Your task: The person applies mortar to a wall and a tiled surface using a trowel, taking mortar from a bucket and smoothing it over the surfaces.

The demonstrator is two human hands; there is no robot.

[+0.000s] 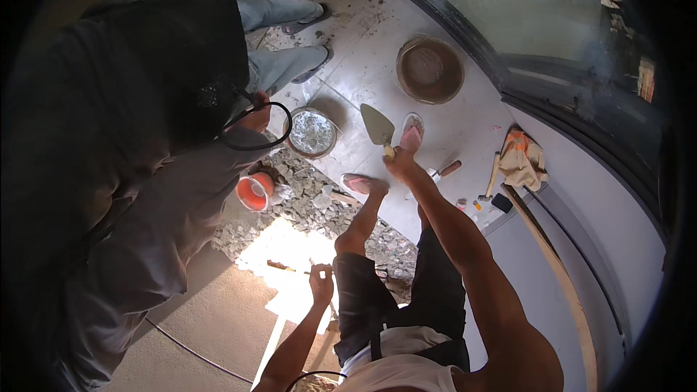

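My right hand [396, 163] is closed around the handle of a pointed trowel [377, 125], its blade angled up and to the left over the tiled floor. Lower down, my left hand [321, 284] is closed beside my knee. A thin stick-like tool [282, 266] with a brown end runs from it toward the left; glare blurs its exact kind. Just beyond my right forearm lies a second tool with a reddish-brown handle [451, 168], partly hidden. A bucket of liquid [312, 133] stands left of the trowel, and a wide brown basin [430, 70] is farther off.
A person in dark clothes [156, 65] stands close on the left, a hand by a black hoop. An orange bucket [255, 191] rests on gravel [305, 192]. At right are a hammer [493, 176], a cloth bag [523, 158], a wooden strip [559, 272] and a framed glass panel [508, 14].
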